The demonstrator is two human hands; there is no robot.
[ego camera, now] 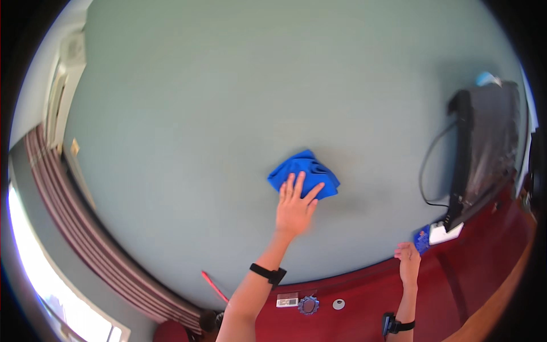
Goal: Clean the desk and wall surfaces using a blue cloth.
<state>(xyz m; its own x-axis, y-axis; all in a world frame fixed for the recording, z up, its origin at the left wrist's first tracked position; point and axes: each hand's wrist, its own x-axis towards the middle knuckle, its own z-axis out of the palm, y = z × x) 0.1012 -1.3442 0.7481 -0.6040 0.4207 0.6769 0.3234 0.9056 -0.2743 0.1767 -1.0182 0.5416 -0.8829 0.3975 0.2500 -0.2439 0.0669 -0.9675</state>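
My left hand (294, 211) is pressed flat with spread fingers on a folded blue cloth (304, 173). The cloth lies against a pale grey-green wall (192, 128), its creases bunched near my index finger. Lower down on the right, my right hand (409, 258) hovers or rests by the back edge of a dark red glossy cabinet top (359, 290); contact is unclear. Its fingers are loosely bent and nothing shows in them. Just beyond it are a blue printed packet (422, 239) and a white box (444, 234). Both wrists wear black straps.
A television (483, 145) with a dangling black cable (421, 175) stands at the right. On the red top sit a white remote control (287, 302), a blue scalloped dish (308, 305) and a white disc (338, 304). A red stick (213, 285), striped curtain (85, 239) and air conditioner (66, 89) are leftward.
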